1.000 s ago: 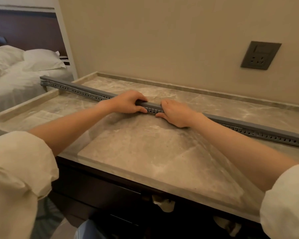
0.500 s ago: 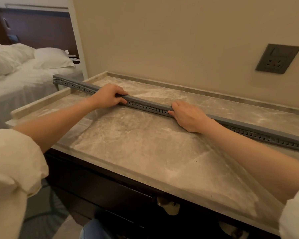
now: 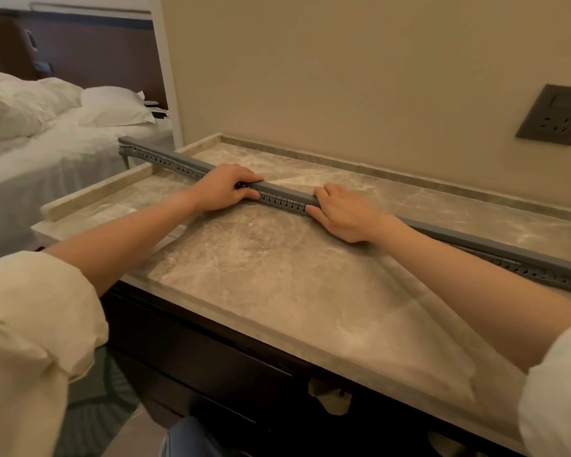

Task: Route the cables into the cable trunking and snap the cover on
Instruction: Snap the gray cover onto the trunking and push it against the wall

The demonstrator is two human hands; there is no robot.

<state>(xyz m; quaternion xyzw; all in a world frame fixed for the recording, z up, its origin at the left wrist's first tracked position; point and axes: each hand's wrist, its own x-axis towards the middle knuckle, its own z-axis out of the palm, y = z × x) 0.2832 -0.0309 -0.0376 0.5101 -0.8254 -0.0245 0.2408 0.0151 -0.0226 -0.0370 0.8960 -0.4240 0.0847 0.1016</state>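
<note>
A long grey slotted cable trunking [image 3: 285, 197] lies diagonally across the marble desk top [image 3: 297, 282], its cover on top. Its left end overhangs the desk's left edge, its right end runs out of view. My left hand [image 3: 226, 186] wraps over the trunking left of centre, fingers curled over the cover, and a bit of black cable shows at the fingertips. My right hand [image 3: 342, 211] grips the trunking just to the right, thumb at the slotted front wall. A short stretch of trunking shows between the hands.
The beige wall behind the desk carries a dark socket plate [image 3: 556, 115] at the right. A low marble upstand [image 3: 96, 189] borders the desk's left and back. A bed with white pillows [image 3: 47, 127] lies to the left. Dark drawers [image 3: 211, 357] sit below the desk.
My left hand slid left along the trunking half a second ago, then came back right, close to my right hand. The view has shifted slightly left.
</note>
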